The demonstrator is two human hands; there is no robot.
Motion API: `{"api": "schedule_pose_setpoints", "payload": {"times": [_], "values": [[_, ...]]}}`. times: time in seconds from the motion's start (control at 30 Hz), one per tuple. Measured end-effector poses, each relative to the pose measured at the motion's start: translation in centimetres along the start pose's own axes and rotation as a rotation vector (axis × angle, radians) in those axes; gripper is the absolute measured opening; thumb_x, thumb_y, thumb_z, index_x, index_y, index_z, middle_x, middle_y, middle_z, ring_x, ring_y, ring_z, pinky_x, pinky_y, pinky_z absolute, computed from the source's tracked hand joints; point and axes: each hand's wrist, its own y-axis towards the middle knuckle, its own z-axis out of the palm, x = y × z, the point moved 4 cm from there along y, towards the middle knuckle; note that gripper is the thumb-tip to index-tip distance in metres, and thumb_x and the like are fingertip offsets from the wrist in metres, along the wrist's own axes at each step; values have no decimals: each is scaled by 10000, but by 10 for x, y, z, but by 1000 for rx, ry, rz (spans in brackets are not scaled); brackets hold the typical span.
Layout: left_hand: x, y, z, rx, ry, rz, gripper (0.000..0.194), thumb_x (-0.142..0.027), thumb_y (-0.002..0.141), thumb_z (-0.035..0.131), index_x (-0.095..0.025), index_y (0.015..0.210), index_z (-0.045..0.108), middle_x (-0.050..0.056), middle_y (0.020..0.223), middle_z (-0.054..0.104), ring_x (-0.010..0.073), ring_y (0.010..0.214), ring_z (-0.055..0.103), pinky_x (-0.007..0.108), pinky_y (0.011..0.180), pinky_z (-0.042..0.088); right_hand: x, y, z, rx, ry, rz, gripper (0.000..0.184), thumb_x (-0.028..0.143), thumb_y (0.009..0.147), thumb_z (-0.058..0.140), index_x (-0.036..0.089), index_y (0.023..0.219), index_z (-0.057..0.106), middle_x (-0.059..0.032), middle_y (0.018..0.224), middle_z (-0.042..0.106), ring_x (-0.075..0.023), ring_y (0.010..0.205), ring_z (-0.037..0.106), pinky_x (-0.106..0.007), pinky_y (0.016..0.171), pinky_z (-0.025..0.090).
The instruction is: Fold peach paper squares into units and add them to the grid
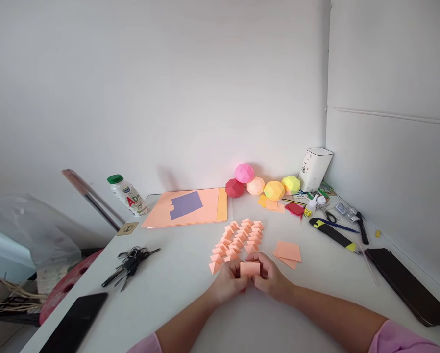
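Observation:
Between my hands is a small peach piece of paper, which looks folded into a rectangle. My left hand pinches its left end and my right hand its right end. Just beyond my fingers stand several folded peach paper units, lined up in slanting rows. Two flat peach paper squares lie overlapped to the right of my right hand. The undersides of the fingers are partly hidden behind the paper.
Faceted paper balls sit along the wall. A glue bottle, scissors, a utility knife and a black case are on the right. Peach sheets, a white bottle, keys and a phone are on the left.

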Motion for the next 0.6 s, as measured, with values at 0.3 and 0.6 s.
{"api": "schedule_pose_setpoints", "payload": {"times": [0.3,0.6], "values": [[-2,2,-7,55,-135,72,175,-162,619,543,-149,451,497,-26,384,493,72,368,399,215,426,294,7,0,0,-4,45,-63,314,84,646,475,192,941,472,42,695,478,-75,534,411,-209,492,325],[-6,1,-3,67,-101,91,163,-243,673,609,-137,565,549,-10,479,539,92,442,457,225,466,349,6,0,-3,-31,70,-5,299,177,712,534,195,1006,478,30,724,480,-90,562,452,-223,506,366]]}}
